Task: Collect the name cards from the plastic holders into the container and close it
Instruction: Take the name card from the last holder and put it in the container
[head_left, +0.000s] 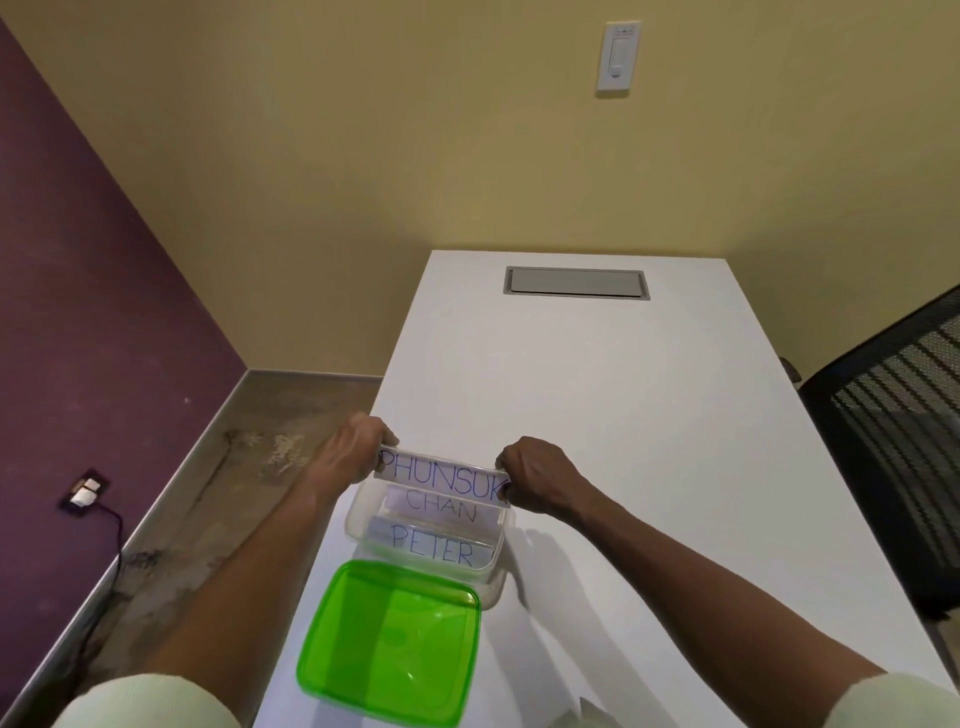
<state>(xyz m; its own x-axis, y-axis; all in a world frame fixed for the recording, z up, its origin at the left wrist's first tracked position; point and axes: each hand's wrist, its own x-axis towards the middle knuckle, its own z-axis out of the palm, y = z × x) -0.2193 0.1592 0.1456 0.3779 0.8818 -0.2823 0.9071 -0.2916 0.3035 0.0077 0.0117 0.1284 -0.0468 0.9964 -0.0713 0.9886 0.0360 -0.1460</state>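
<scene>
Landmark: clear container (363, 525), open, on the white counter (623, 415).
Writing: three cards, hand-lettered in blue: "PHUNSUK" (441, 475), "CHAN" (441, 506), "PETER" (434, 545).
Card places: "PHUNSUK" is held over the container's far rim; "CHAN" and "PETER" lie inside it.
Left hand (353, 452): fingers pinched on the left end of the "PHUNSUK" card.
Right hand (535, 475): curled, pinching that card's right end.
Lid: one green lid (389, 639), off, touching the container's near side.
Count: three cards, one container, one lid, two hands.
</scene>
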